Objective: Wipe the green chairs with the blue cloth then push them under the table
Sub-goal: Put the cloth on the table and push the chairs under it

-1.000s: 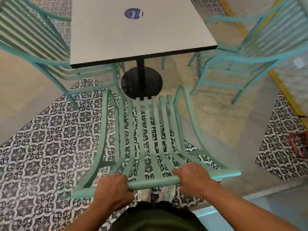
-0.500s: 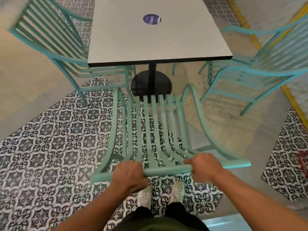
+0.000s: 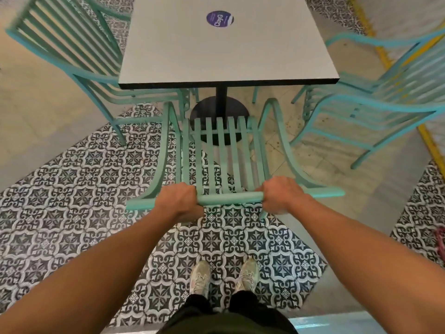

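A green slatted chair (image 3: 222, 150) stands in front of me, facing the grey square table (image 3: 224, 51). Its seat front sits over the table's black round base, just short of the table's near edge. My left hand (image 3: 179, 200) is shut on the chair's top rail left of the middle. My right hand (image 3: 280, 195) grips the same rail right of the middle. Both arms are stretched out. No blue cloth is in view.
Two more green chairs stand at the table's sides, one on the left (image 3: 72, 61) and one on the right (image 3: 385, 92), both close to the middle chair's arms. A round purple sticker (image 3: 219, 18) lies on the tabletop. My shoes (image 3: 224, 276) stand on patterned tiles.
The chair has slid forward toward the table with both hands still on its top rail. My arms have stretched out and my feet now show well behind the chair.
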The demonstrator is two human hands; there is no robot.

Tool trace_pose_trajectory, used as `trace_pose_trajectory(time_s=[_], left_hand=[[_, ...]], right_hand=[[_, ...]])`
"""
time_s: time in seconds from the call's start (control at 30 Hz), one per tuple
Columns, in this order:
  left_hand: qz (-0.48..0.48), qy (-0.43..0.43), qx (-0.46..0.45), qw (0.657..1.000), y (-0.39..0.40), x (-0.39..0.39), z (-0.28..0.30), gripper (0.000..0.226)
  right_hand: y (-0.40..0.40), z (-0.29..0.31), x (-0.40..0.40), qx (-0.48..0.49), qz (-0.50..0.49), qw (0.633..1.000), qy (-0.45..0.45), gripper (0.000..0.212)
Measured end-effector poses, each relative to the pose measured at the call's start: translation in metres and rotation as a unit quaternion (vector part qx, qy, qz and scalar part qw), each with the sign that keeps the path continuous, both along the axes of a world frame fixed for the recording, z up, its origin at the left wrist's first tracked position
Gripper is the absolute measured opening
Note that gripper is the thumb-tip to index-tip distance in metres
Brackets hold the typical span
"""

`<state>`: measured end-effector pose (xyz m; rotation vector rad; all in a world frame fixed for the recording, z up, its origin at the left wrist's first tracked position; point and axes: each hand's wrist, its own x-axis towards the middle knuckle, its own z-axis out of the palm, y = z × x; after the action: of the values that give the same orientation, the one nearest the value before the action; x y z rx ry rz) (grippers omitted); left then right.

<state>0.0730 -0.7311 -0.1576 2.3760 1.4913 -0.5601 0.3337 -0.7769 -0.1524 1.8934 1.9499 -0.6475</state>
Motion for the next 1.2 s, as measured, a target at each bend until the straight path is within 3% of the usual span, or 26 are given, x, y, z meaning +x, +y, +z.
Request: trace_pose_trajectory(time_s=[1.2], left_hand=[[-0.007, -0.011, 0.025, 1.000, 0.085, 0.029, -0.004, 0.022]], right_hand=[[0.086, -0.003, 0.033, 0.057, 0.009, 0.998, -0.027, 0.016]])
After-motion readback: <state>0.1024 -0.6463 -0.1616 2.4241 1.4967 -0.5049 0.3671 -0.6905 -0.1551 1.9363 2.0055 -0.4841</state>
